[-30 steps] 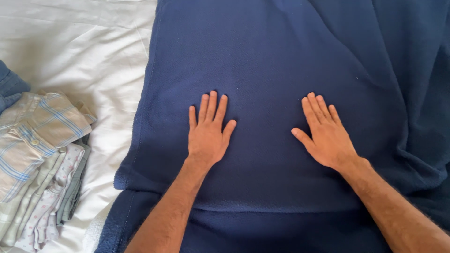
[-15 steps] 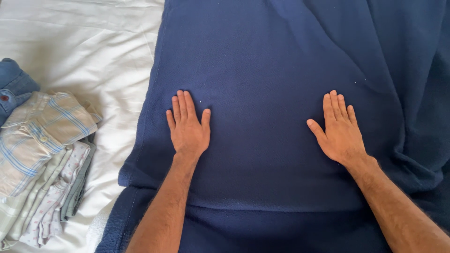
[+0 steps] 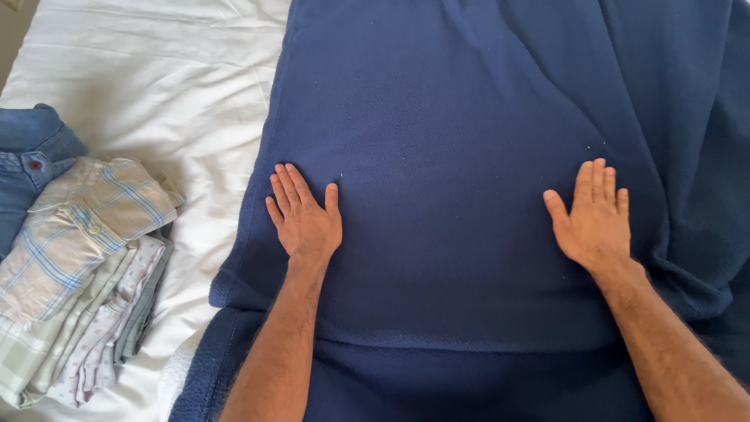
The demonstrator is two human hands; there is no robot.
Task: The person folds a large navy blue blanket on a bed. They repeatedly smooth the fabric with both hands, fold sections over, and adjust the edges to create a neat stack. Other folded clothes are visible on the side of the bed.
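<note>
A dark blue fleece blanket lies spread over a bed, folded over itself along the near side. My left hand rests flat on it near its left edge, palm down and fingers straight. On the right part of the same blanket my right hand presses flat too, fingers together, close to a bunched fold at the far right. Neither hand holds anything.
A white bedsheet covers the bed to the left of the blanket. At the left edge sits a pile of folded clothes: a plaid shirt on top, a blue denim garment behind it, patterned pieces underneath.
Both hands have slid apart across the blanket, the left one toward the left edge and the right one further right, smoothing the fabric between them.
</note>
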